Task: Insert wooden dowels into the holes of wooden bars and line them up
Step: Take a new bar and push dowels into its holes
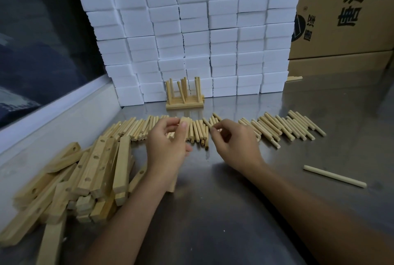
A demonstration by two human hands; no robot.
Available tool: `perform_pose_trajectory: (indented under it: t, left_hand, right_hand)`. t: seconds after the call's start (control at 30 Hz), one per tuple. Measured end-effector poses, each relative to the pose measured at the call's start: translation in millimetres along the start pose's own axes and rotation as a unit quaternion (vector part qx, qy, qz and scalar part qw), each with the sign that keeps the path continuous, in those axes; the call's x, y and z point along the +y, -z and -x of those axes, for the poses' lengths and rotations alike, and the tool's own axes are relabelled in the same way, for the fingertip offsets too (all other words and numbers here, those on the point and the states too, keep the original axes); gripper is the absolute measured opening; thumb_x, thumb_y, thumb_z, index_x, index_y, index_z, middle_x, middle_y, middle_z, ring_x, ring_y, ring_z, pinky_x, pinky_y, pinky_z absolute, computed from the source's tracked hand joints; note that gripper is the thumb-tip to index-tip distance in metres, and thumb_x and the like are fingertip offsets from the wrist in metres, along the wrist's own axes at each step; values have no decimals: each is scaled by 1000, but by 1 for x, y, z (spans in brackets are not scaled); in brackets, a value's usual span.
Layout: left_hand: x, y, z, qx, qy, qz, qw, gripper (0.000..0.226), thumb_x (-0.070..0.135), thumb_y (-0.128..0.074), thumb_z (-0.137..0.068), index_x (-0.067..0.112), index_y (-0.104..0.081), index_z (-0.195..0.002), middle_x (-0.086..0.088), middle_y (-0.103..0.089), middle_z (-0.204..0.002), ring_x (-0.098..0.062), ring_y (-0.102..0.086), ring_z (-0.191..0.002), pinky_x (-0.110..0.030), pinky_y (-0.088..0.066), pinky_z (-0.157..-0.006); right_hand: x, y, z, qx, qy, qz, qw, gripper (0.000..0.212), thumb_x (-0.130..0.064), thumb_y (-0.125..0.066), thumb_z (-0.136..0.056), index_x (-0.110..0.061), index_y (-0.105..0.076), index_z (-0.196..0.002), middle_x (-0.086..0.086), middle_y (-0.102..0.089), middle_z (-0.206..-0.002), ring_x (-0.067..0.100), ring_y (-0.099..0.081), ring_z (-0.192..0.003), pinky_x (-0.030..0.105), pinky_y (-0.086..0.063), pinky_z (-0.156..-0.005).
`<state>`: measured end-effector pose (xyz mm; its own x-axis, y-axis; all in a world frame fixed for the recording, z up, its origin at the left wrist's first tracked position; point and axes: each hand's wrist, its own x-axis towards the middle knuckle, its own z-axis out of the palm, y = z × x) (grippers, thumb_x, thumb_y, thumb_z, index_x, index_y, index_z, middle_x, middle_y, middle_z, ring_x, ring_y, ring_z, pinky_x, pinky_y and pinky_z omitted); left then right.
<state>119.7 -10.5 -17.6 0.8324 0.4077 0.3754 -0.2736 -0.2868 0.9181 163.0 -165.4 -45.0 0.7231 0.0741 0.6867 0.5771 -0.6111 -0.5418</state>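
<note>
Hands meet over the middle of a steel table [223, 211]. The left hand [168, 147] grips a wooden bar [184, 123] stood on end, fingers wrapped around it so that only its top end and a bit of its foot below the wrist show; its holes are hidden. The right hand [232, 143] has its fingertips pinched together just beside the row of dowels [277, 128]; whether a dowel sits in the pinch cannot be made out. That row runs across the table behind both hands, partly covered by them. A heap of drilled bars [89, 175] lies at the left edge, its lower pieces cut off by the frame. One long dowel [334, 176] lies alone near the right edge. At the far edge, finished bars with upright dowels [184, 96] stand against a wall of white blocks [191, 30]. Cardboard boxes [345, 13] fill the far right corner.
</note>
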Motion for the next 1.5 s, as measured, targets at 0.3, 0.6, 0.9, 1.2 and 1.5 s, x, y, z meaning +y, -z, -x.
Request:
perform_pose_trajectory:
  t: [0.3, 0.6, 0.9, 1.2, 1.5]
  left_hand:
    - [1, -7, 6, -86, 278, 283, 914, 23, 22, -50, -102, 8, -68, -108, -9, -65, -74, -16, -56, -55, -24, -42, -38]
    - [-7, -8, 9, -101, 260, 272, 921, 27, 29, -55, -100, 7, -67, -110, -12, -73, -74, -24, -71, -61, -28, -54, -49]
    - [-15, -8, 5, -127, 230, 243, 934, 28, 7, -60, -95, 11, -60, -122, -6, -73, -81, -17, -54, -51, -24, -39, -38]
    - [-19, -8, 3, -112, 197, 206, 952, 17, 29, -53, -101, 26, -55, -118, -7, -73, -78, -23, -57, -43, -25, -41, -36]
    - [-20, -11, 3, -94, 196, 216, 952, 10, 27, -54, -101, 37, -54, -102, -4, -68, -64, -22, -51, -37, -25, -36, -34]
  right_hand:
    - [-20, -9, 6, -98, 53, -61, 992, 26, -26, -59, -97, -16, -66, -121, -4, -71, -84, 10, -64, -70, 38, -54, -70]
    - [-17, -8, 6, -89, 46, -52, 994, 26, -34, -60, -98, -19, -66, -119, -6, -71, -84, 8, -64, -70, 38, -55, -69]
    - [4, -4, 0, -74, -6, 119, 990, 22, -25, -57, -95, -16, -69, -111, 0, -68, -95, 20, -62, -89, 38, -50, -78]
    - [10, -11, 0, -184, 2, 243, 953, 48, -67, -36, -95, -44, -52, -134, -6, -48, -137, 20, -40, -127, 46, -25, -101]
    - [7, -10, 1, -128, -26, 218, 967, 25, -50, -55, -94, -31, -71, -95, -10, -66, -102, 16, -56, -103, 37, -25, -85]
